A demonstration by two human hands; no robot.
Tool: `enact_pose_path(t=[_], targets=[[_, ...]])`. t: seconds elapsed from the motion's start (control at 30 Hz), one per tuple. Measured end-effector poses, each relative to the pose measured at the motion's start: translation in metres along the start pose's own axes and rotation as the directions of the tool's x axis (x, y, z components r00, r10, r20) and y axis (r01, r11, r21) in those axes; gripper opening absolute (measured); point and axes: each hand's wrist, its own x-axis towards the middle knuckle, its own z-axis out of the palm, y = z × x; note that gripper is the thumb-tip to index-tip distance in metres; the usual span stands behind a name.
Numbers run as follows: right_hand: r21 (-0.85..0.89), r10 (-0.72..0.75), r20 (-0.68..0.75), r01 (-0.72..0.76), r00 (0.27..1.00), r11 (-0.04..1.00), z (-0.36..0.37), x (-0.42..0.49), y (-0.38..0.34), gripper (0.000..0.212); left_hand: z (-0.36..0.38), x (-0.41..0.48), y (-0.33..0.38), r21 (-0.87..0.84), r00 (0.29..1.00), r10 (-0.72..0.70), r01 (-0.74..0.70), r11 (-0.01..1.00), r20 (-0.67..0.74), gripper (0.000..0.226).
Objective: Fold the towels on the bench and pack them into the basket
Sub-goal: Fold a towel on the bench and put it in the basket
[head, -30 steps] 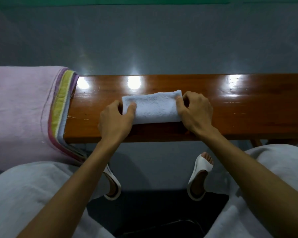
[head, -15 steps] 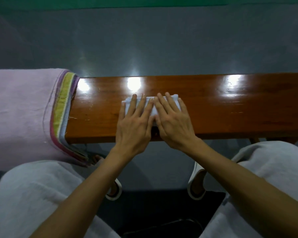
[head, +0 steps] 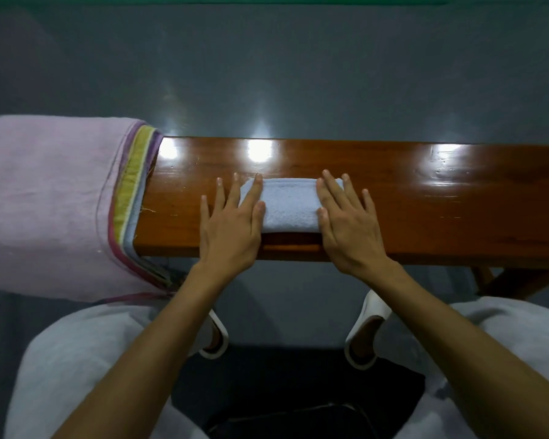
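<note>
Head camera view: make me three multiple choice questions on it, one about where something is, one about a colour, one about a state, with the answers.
1. Where does the big pink towel lie?
A) draped over the left end of the bench
B) inside a basket
C) spread on the floor

2. What colour is the small folded towel?
A) green
B) light blue
C) red

3. How do the left hand and right hand lie?
A) both flat, fingers straight
B) both in fists
C) one raised off the bench

Answers:
1 A, it hangs over the bench's left end.
2 B, the cloth is pale blue.
3 A, each hand lies flat at one end of the small folded towel.
</note>
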Motion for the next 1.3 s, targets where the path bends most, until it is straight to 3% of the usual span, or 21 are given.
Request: enact_pose_path(t=[0.13,0.23,0.3,0.4,0.53,0.73,0.9,1.13,1.3], targets=[[0.22,0.023,0.016,-0.026,1.0,0.975,-0.008,-0.001,0.005,0.059,-0.008,0.0,-0.007,-0.232,0.999,-0.003,0.011,0.973,0.033,0.051],[0.507,0.11,-0.024,-0.083,0.994,0.858,-0.026,-0.001,0.012,0.05,-0.02,-0.006,-0.012,-0.422,0.986,-0.121,0.06,0.905,-0.118,0.043],[0.585,0.188,-0.07,-0.112,0.98,0.803,-0.038,-0.005,0.014,0.042,-0.026,-0.014,-0.011,-0.47,0.974,-0.179,0.095,0.878,-0.137,0.034],[0.499,0.221,-0.03,-0.177,0.975,0.848,-0.041,-0.008,0.009,0.03,-0.029,-0.021,-0.006,-0.439,0.991,-0.124,0.089,0.894,-0.051,0.024],[0.295,0.223,0.065,-0.233,0.973,0.927,-0.033,0.0,-0.002,0.027,-0.024,-0.018,0.003,-0.311,0.998,-0.056,0.05,0.949,-0.011,0.028],[0.107,0.296,0.027,-0.297,0.955,0.949,-0.035,0.007,-0.014,0.032,-0.018,-0.006,0.03,-0.198,0.988,-0.154,0.145,0.969,-0.032,0.027],[0.252,0.295,0.073,-0.304,0.953,0.919,-0.036,0.01,-0.004,0.025,-0.018,0.004,0.048,-0.169,0.99,-0.13,0.119,0.978,-0.054,0.026],[0.39,0.289,-0.04,-0.251,0.957,0.886,-0.043,-0.006,0.018,0.028,-0.014,0.005,0.058,-0.398,0.999,0.017,-0.036,0.917,-0.052,0.023],[0.468,0.298,-0.118,-0.212,0.947,0.858,-0.066,-0.028,0.054,0.027,-0.009,0.005,0.086,-0.639,0.988,0.131,-0.155,0.754,-0.085,0.016]])
